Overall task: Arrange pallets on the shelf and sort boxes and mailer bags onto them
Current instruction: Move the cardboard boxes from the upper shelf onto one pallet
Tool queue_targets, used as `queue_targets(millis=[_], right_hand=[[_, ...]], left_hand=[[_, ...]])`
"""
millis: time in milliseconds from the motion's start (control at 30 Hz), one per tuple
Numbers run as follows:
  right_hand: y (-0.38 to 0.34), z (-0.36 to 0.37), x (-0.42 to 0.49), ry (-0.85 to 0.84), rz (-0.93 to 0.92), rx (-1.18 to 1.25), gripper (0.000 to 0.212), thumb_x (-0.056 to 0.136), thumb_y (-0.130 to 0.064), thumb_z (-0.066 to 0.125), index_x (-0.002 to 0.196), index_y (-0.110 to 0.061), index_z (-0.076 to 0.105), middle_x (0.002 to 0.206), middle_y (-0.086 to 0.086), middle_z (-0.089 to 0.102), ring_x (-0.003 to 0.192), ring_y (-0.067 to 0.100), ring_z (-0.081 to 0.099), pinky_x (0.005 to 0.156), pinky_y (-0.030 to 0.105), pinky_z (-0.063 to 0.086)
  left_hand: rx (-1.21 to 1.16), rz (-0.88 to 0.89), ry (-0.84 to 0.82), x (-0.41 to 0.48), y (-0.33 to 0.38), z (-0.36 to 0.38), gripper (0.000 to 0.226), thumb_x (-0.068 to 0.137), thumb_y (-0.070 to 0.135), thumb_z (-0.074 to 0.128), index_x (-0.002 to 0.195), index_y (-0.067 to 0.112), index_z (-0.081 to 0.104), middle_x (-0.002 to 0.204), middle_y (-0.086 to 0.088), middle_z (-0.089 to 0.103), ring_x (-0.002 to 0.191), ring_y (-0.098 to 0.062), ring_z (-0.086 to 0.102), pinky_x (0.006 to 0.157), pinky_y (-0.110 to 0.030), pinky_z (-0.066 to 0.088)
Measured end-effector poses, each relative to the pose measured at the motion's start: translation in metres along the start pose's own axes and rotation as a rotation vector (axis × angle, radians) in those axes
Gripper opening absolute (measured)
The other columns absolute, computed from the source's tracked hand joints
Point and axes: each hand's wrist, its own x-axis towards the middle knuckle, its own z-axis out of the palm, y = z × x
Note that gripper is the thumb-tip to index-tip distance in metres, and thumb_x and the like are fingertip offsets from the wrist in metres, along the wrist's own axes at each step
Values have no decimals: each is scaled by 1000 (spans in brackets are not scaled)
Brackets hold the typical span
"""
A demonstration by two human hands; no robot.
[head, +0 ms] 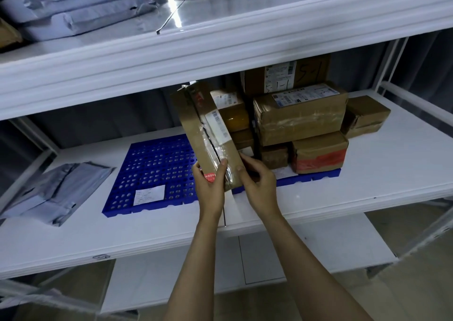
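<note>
Forearms point(316, 266) reach toward shelf point(367, 186). Blue pallet point(152, 171) mostly bare, box stack point(299, 117) to its right. Flat box point(203, 129) tilted on end between them. Left hand point(210, 183), right hand point(258, 183): fingers point(222, 167) clamped round its lower end. Lower slowly, seat against stack.

I log the white shelf point(392, 173) mid-frame. Directly on it: grey mailer bags point(54, 190) at left, blue pallet point(152, 171) centre, second blue pallet point(318, 175) right.

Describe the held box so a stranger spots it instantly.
On the middle shelf, over the blue pallets, the left hand and right hand grip a long flat cardboard box. Unlike the stacked boxes beside it, it tilts on end.
</note>
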Motion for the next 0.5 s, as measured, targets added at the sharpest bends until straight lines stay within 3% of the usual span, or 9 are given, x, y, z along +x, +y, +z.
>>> queue_targets(millis=[67, 200, 333, 500], right_hand=[[-4, 2, 1, -34, 44, 51, 35, 92, -16, 60, 125, -28, 57, 118, -17, 61, 108, -1, 60, 86, 15, 51], [-16, 6, 3, -29, 88, 109, 36, 92, -22, 61, 127, -25, 57, 122, -4, 63, 111, 12, 62, 91, 37, 55], [-38, 10, 9, 49, 119, 159, 30, 93, -30, 59, 120, -20, 63, 107, -5, 68, 98, 10, 67, 85, 38, 58], [-57, 16, 25, 13, 108, 207, 30, 95, -30, 55, 121, -17, 63, 110, -1, 69, 101, 14, 67, 83, 33, 58]], left_hand=[[-19, -16, -12, 2, 7, -1, 55, 91, 30, 61, 138, 19, 35, 126, 3, 55, 97, -2, 60, 65, -7, 50], [-87, -48, -76, 6, 20, -5, 47, 94, 26, 57, 136, 21, 38, 124, 1, 57, 101, -8, 62, 72, -17, 52], [-151, -66, -133, 13, 35, -9, 53, 91, 25, 56, 141, 22, 37, 126, -6, 59, 105, -22, 64, 80, -34, 54], [-131, -32, -84, 34, 60, -4, 43, 94, 34, 49, 132, 14, 47, 121, -13, 61, 103, -26, 65, 76, -33, 55]])
